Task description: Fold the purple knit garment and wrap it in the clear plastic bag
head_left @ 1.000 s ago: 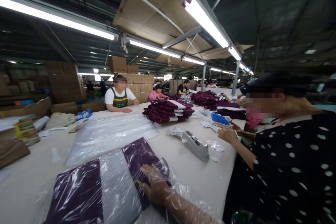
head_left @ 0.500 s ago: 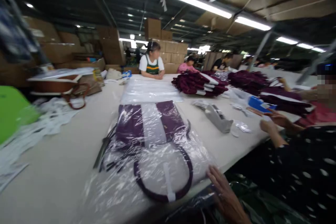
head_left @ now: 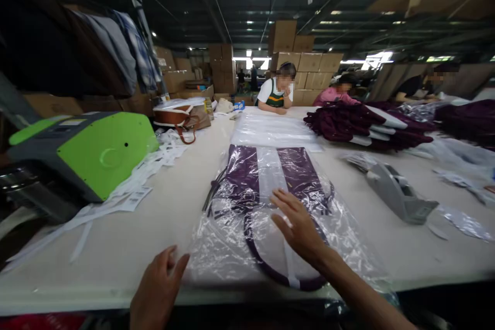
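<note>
Under the right hand lies a clear plastic bag with a purple and white tote bag packed inside it, flat on the pale surface. That hand rests palm down with the fingers spread and straight on the plastic, over the white middle stripe and just above the curved purple handle; it grasps nothing. The left hand sits at the near edge of the surface, just beside the near left corner of the plastic bag, fingers loosely extended and holding nothing; whether the fingertips touch the plastic cannot be told.

Beyond the right hand, past the far end of the tote, a stack of empty clear bags lies flat. To the right of the right hand stands a grey tape dispenser, with scraps of clear film near it. Farther off on that side are piles of folded purple totes. To the left of the left hand sits a green and grey machine, with white paper tags strewn between it and the bag. Far beyond, a brown handbag rests on the surface, and a person in a white shirt and green apron leans on the far end, cardboard boxes stacked behind.
</note>
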